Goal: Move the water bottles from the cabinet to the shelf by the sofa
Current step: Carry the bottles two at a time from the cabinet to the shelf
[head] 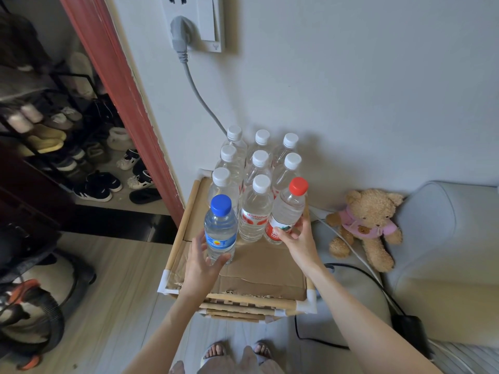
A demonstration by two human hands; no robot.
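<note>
A small wooden shelf (179, 240) with a cardboard top stands against the wall beside the sofa (442, 255). Several white-capped water bottles (258, 190) stand in rows at its back. A blue-capped bottle (220, 228) stands at the front left; my left hand (201, 261) curls round its base with loose fingers. A red-capped bottle (287, 209) stands at the front right, tilted slightly, and my right hand (295, 237) grips its lower label.
A teddy bear (364, 225) in a pink shirt sits on the sofa arm right of the shelf. Cables (351, 248) run behind and beside the shelf from a wall socket (193, 22). A shoe rack (54, 136) fills the doorway at left; a vacuum cleaner (32, 314) sits on the floor.
</note>
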